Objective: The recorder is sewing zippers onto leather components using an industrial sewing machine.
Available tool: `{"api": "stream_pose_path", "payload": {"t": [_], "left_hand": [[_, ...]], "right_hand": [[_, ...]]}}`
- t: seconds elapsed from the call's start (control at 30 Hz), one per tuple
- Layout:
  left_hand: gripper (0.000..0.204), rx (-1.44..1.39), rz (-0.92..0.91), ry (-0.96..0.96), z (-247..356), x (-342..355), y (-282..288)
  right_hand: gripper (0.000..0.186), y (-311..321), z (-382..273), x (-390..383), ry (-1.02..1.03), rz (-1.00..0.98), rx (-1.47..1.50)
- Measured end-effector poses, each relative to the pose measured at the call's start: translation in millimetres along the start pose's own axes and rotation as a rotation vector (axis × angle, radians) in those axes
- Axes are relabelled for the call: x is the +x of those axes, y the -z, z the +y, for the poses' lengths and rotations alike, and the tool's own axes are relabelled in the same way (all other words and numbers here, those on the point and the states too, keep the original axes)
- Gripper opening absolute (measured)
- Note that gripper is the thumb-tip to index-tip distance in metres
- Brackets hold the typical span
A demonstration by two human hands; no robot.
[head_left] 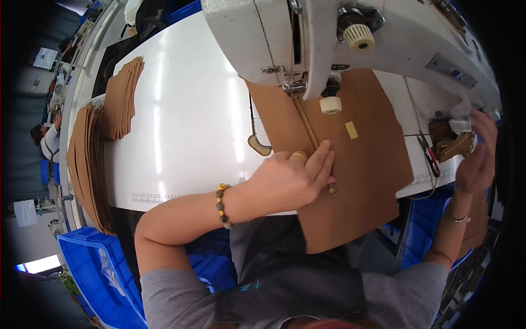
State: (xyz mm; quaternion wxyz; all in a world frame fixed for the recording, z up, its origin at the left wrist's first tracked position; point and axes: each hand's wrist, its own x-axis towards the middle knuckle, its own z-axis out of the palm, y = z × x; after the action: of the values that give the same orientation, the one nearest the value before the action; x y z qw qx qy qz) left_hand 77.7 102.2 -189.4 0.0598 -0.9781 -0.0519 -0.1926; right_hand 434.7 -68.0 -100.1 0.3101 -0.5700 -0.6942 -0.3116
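Note:
A brown flat piece (367, 170) lies under the white sewing machine's (257, 38) needle area, overhanging the table's front edge, with a small yellow tab (350, 130) on it. A brass-coloured zipper (305, 122) runs down it from the presser foot (293, 86). My left hand (301, 175) has its fingers together on the zipper's lower part, gripping it against the brown piece. My right hand (476, 159) is raised at the machine's far right, fingers stretched up beside the metal fitting there; whether they touch it is unclear.
Stacks of brown pieces (118, 98) stand at the table's (164, 120) left. Scissors (428, 155) and folded brown material (446, 140) lie right. A cream-edged tool (257, 145) is left of the work. Blue bins (82, 257) stand below. Other people (49, 137) sit at machines far left.

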Motion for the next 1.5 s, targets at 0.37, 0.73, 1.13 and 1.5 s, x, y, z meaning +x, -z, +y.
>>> {"api": "stream_pose_path", "payload": {"t": [0.37, 0.73, 1.13, 1.5], "left_hand": [[0.051, -0.032, 0.009, 0.249, -51, -26, 10], [0.071, -0.218, -0.086, 0.359, -39, -24, 0], [0.072, -0.175, -0.157, 0.306, -44, -15, 10], [0.077, -0.322, -0.060, 0.358, -47, -17, 4]], "right_hand": [[0.056, -163, -134, 36, 0.099, -0.601, 0.423], [0.066, -164, -138, 32, 0.109, -0.563, 0.411], [0.060, -171, -134, 32, 0.110, -0.521, 0.457], [0.054, -170, -132, 37, 0.134, -0.556, 0.461]]}}
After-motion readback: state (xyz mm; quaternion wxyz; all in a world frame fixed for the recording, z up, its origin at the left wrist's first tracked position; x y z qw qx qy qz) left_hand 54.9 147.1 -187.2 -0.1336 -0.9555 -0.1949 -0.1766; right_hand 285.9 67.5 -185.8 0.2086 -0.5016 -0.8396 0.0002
